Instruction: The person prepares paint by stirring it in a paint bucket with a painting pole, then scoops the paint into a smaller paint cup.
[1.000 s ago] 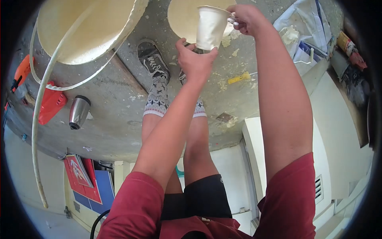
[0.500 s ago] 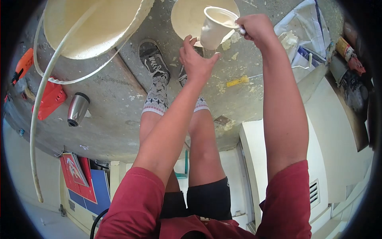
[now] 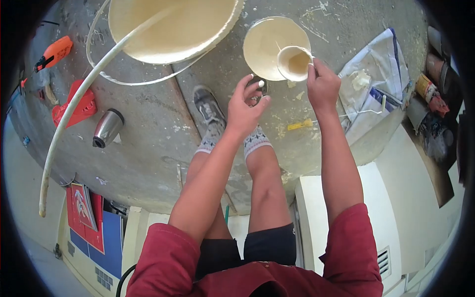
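My right hand [image 3: 322,86] grips the handle of a cream-coated cup [image 3: 295,63], whose open top faces me and shows pale liquid inside. The cup overlaps the lower right rim of a round cream-coloured bucket [image 3: 262,44]. To the left of the cup, my left hand [image 3: 246,106] is held with its fingers apart and curved, touching nothing; white paint marks its fingertips. A bigger tub [image 3: 173,37] of cream liquid stands at the upper left, with a long coated stick [image 3: 94,81] leaning out of it.
A steel tumbler [image 3: 109,127], a red bag [image 3: 81,104] and an orange bottle [image 3: 55,52] are at the left. Right of the cup lie a yellow-handled roller frame [image 3: 300,124] and a white sheet [image 3: 368,64]. A wooden strip [image 3: 184,101] runs along the floor.
The cup has been lowered and tilted so its inside shows. My left hand has come away from the cup's side. The whole view has shifted, and my feet appear in a different stance.
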Available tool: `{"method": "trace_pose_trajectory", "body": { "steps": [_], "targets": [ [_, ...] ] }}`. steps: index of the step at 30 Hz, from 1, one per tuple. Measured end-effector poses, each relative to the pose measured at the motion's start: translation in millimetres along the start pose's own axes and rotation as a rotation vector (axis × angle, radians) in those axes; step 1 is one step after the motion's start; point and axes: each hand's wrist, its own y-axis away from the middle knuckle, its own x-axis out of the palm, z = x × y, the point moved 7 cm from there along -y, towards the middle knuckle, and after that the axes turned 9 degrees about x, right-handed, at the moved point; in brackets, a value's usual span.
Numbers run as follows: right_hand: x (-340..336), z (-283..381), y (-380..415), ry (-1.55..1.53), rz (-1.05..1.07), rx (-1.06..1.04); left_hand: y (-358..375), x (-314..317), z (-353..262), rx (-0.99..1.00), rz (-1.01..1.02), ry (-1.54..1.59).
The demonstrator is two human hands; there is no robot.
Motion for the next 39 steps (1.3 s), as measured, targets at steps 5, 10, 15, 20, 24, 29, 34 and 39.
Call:
{"method": "trace_pose_trajectory", "body": {
  "steps": [5, 10, 15, 20, 24, 29, 34, 39],
  "targets": [
    [12, 3, 9, -0.013, -0.019, -0.089, 5, -14, 11, -0.048, -0.033, 0.247],
    [16, 5, 7, 0.017, -0.040, -0.105, 39, -23, 4, -0.097, 0.087, -0.027],
    [17, 3, -10, -0.050, 0.102, 0.026, 17, -12, -31, 0.083, 0.472, -0.462],
    [4, -1, -38, -0.135, 0.223, 0.034, -9, -3, -33, 0.238, 0.852, -0.748],
    [-40, 25, -67, -0.169, 0.299, 0.024, -7, -7, -48, 0.273, 0.981, -0.976],
    [-91, 99, -87, -0.324, 0.237, -0.051, -14, -3, -44, 0.421, 1.054, -1.158],
    [-71, 222, -83, 0.001, 0.160, -0.516, -7, -6, -43, 0.470, 1.095, -1.401],
    [8, 289, -83, 0.057, 0.159, -0.781, 8, 2, -46, 0.554, 1.119, -1.458]
  ]
}}
